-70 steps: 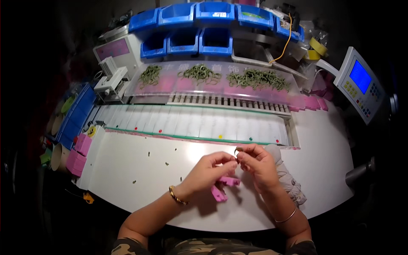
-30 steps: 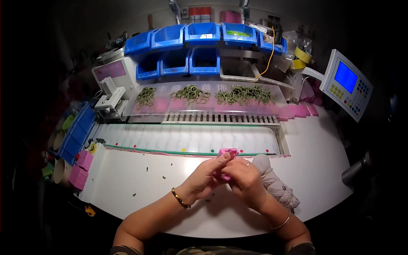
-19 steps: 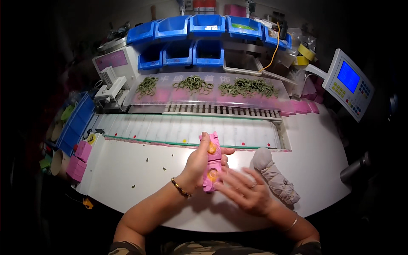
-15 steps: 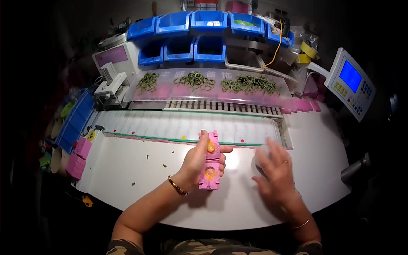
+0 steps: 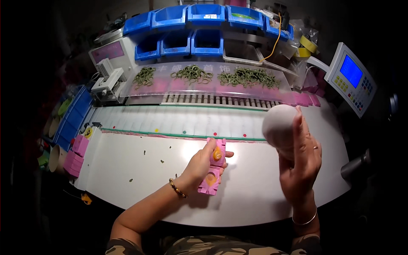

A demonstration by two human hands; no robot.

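Observation:
My left hand is wrapped round a pink mold, opened out into two halves end to end. Its upper half carries a glossy amber-yellow oval; the lower half shows a round hollow with a yellowish stain. Raised on the right, my right hand is closed round a white rounded object. That object is smeared by motion, so its exact kind does not show. It hangs over the conveyor's right end, apart from the mold.
A white conveyor with coloured dots crosses the white table. Green rings lie in heaps on a translucent board beyond it. Blue bins stand behind, a control panel at right, pink blocks at left.
My right hand has risen from the table's right side with the white rounded object in it. My left hand and the mold have shifted slightly right and down. Coloured dots on the conveyor have moved.

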